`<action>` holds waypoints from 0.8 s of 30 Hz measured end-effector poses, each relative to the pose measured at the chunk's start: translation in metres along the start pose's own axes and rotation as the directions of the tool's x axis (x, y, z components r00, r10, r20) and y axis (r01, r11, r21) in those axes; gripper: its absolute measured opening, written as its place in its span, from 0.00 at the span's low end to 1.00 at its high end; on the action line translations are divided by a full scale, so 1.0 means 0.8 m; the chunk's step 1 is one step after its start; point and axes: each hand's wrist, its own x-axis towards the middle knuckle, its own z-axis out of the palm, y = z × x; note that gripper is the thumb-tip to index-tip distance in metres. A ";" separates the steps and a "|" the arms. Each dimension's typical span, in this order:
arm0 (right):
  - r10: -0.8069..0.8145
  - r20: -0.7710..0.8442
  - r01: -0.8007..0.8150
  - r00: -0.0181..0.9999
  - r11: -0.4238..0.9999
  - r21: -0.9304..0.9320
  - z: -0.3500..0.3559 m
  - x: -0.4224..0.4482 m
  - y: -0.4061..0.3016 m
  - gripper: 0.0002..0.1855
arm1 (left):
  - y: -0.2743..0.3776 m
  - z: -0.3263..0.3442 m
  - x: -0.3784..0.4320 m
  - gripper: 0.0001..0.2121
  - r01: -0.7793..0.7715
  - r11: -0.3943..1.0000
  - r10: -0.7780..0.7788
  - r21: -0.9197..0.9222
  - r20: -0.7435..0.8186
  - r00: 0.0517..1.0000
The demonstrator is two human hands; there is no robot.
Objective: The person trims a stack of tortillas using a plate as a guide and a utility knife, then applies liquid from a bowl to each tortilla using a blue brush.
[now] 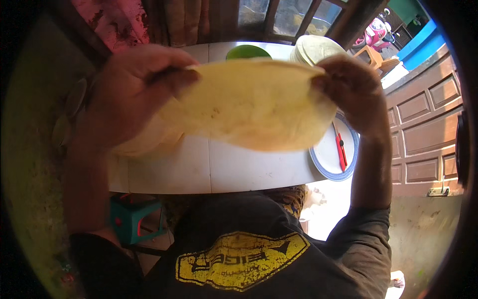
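Between my two hands hangs a thin, pale yellow round sheet [254, 106], which looks like a dough wrapper or flatbread with a few brown spots. My left hand [130, 97] pinches its upper left edge between thumb and fingers. On the other side, my right hand [351, 89] grips the upper right edge. The sheet is held above the white table and is slightly blurred. Below my left hand lie similar pale sheets [149, 140], partly hidden by the hand. How many there are cannot be told.
A blue-rimmed plate [317, 164] holds a red-handled cutter [340, 151] at the right of the white tabletop [242, 168]. Behind stand a green dish [248, 51] and a stack of whitish round pieces [317, 48]. A teal plastic stool [130, 220] is under the table's left side.
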 end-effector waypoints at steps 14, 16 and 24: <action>0.465 -0.204 -0.499 0.862 0.701 -0.510 0.026 -0.020 0.376 0.15 | -0.275 0.277 0.026 0.21 0.434 0.885 -0.455 0.167 0.126 0.881; 0.465 -0.240 -0.516 0.852 0.675 -0.527 0.028 -0.019 0.386 0.15 | -0.285 0.277 0.024 0.23 0.427 0.885 -0.447 0.187 0.081 0.891; 0.570 -0.215 -0.609 0.793 0.746 -0.269 0.021 -0.010 0.396 0.14 | -0.281 0.264 0.043 0.21 0.606 0.789 -0.606 0.098 0.286 0.742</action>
